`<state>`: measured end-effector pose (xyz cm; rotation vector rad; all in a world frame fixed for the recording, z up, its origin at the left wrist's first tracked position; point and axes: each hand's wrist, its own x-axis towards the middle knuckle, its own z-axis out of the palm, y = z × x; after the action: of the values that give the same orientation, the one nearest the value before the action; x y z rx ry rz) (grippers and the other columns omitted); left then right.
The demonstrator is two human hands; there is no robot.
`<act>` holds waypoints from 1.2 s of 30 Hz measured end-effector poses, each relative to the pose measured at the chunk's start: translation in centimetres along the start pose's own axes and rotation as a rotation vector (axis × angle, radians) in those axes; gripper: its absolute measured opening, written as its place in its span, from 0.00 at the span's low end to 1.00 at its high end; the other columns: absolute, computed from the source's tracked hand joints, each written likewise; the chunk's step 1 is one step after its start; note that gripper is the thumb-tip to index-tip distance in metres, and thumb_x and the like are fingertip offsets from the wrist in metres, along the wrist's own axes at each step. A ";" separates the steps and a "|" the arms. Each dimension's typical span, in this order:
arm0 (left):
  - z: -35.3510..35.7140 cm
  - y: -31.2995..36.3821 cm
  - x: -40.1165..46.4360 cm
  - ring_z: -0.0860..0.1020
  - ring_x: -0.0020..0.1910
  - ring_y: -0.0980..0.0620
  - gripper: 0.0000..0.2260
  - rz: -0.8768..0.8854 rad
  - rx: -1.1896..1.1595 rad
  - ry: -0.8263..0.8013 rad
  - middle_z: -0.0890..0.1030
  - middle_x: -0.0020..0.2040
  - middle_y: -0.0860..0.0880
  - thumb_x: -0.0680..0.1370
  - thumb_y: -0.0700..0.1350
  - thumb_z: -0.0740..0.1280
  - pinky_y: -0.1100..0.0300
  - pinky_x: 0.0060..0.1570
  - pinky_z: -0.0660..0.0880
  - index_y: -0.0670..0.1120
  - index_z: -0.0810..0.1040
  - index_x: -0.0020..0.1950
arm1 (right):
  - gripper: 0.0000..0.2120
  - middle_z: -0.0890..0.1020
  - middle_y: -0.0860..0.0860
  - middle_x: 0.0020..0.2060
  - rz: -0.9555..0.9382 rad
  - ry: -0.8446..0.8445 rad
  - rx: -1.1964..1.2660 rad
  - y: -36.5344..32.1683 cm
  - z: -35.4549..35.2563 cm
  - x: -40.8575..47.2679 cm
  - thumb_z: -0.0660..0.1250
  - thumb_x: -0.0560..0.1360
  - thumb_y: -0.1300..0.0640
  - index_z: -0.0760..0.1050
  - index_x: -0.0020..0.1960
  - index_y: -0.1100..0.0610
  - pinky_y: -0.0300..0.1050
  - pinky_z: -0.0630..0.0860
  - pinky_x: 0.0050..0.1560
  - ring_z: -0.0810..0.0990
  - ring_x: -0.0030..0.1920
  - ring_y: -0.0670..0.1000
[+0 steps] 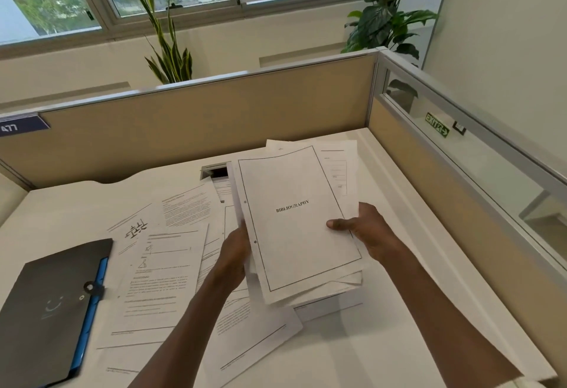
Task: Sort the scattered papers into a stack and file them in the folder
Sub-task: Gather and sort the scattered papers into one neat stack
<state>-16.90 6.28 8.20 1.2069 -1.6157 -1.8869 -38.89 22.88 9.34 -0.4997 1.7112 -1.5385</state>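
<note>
- Surface [352, 357]: white, boxed in by tan partitions at the back and right. Most of its left and middle is covered with paper.
- Loose papers [162, 268]: printed sheets lying flat and overlapping at odd angles, from beside the folder across to under the person's forearms. A few more show at the back, behind the held pile. None of these is gathered yet.
- Folder [46, 311]: dark cover with a blue edge strip, lying shut at the near left with its clasp done up. One corner rests over the loose sheets. Nothing appears filed in it.
- Stack [294, 234]: a partly squared pile held up off the surface, right of centre, tilted toward the person. The top sheet reads "BIBLIOGRAPHY" and has two punch holes down its left margin. The lower edges are ragged, so it needs tapping square.
- Left hand [234, 252]: fingers clamped on the stack's left edge, near the lower punch hole.
- Right hand [365, 231]: thumb pressed on the top sheet at the right edge, fingers closed behind the stack.
- Progress, by my reckoning: about halfway through gathering. Left to do: collect the loose sheets, square the stack, open the folder, file it.
</note>
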 end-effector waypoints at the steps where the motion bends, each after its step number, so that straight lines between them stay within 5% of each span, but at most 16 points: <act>1: 0.2 0.2 0.0 0.86 0.48 0.48 0.23 0.003 -0.044 0.013 0.87 0.50 0.50 0.78 0.68 0.56 0.48 0.47 0.82 0.56 0.81 0.57 | 0.21 0.87 0.52 0.48 -0.028 0.049 -0.027 0.1 0.5 0.0 0.81 0.61 0.64 0.81 0.52 0.55 0.48 0.82 0.49 0.85 0.49 0.52; 4: 0.6 1.3 -0.4 0.86 0.48 0.56 0.26 0.101 -0.115 -0.016 0.87 0.49 0.58 0.68 0.77 0.55 0.56 0.43 0.83 0.65 0.83 0.52 | 0.19 0.86 0.51 0.47 -0.130 0.138 -0.068 0.0 1.8 0.1 0.80 0.62 0.64 0.81 0.51 0.53 0.49 0.82 0.51 0.85 0.48 0.51; 7: 0.5 1.8 -0.4 0.85 0.52 0.56 0.21 0.268 -0.070 0.052 0.86 0.54 0.56 0.70 0.66 0.73 0.59 0.44 0.82 0.58 0.81 0.59 | 0.19 0.86 0.48 0.46 -0.233 0.179 -0.102 -0.4 2.8 0.1 0.80 0.64 0.60 0.80 0.53 0.54 0.44 0.81 0.47 0.85 0.46 0.48; 10: 0.3 1.8 -0.1 0.85 0.52 0.54 0.25 0.334 -0.102 0.149 0.86 0.54 0.53 0.67 0.56 0.79 0.55 0.47 0.82 0.53 0.79 0.62 | 0.15 0.85 0.43 0.41 -0.276 0.196 -0.080 -0.5 3.5 0.3 0.81 0.63 0.57 0.80 0.47 0.49 0.33 0.78 0.37 0.84 0.40 0.40; 14: 0.0 1.4 0.0 0.84 0.51 0.51 0.27 0.380 -0.083 0.189 0.86 0.54 0.52 0.67 0.51 0.80 0.57 0.44 0.83 0.49 0.78 0.63 | 0.18 0.85 0.45 0.43 -0.272 0.191 -0.058 0.2 3.7 0.8 0.82 0.62 0.56 0.80 0.49 0.51 0.36 0.80 0.40 0.83 0.44 0.43; 19: -0.4 -0.4 0.1 0.85 0.48 0.55 0.16 0.349 -0.027 0.157 0.87 0.50 0.55 0.66 0.47 0.80 0.61 0.40 0.82 0.60 0.83 0.51 | 0.22 0.85 0.43 0.43 -0.220 0.096 -0.071 2.1 4.6 1.1 0.83 0.61 0.56 0.79 0.51 0.49 0.31 0.77 0.36 0.83 0.41 0.39; 22: -0.1 -0.9 0.3 0.84 0.48 0.57 0.19 0.345 0.016 0.146 0.86 0.50 0.57 0.68 0.42 0.80 0.62 0.39 0.82 0.64 0.82 0.50 | 0.22 0.86 0.42 0.44 -0.224 0.059 -0.092 3.1 5.1 1.5 0.82 0.62 0.59 0.79 0.52 0.48 0.31 0.78 0.39 0.83 0.43 0.39; 32: 0.6 -3.3 2.4 0.83 0.52 0.47 0.13 0.224 0.144 0.153 0.85 0.53 0.52 0.75 0.44 0.74 0.46 0.50 0.81 0.52 0.79 0.58 | 0.17 0.86 0.44 0.43 -0.117 0.048 -0.112 5.2 5.3 3.5 0.80 0.64 0.61 0.81 0.50 0.50 0.30 0.77 0.37 0.84 0.44 0.43; 36: 0.5 -3.5 3.3 0.81 0.55 0.43 0.20 0.218 0.167 0.215 0.82 0.59 0.45 0.79 0.47 0.70 0.44 0.54 0.80 0.42 0.74 0.69 | 0.22 0.83 0.53 0.51 -0.107 0.074 -0.395 5.7 4.8 4.7 0.78 0.65 0.65 0.75 0.57 0.58 0.42 0.79 0.46 0.81 0.50 0.54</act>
<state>-18.28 5.07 3.74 1.1974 -1.7335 -1.4624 -37.06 17.40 2.64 -0.7523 2.0875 -1.3048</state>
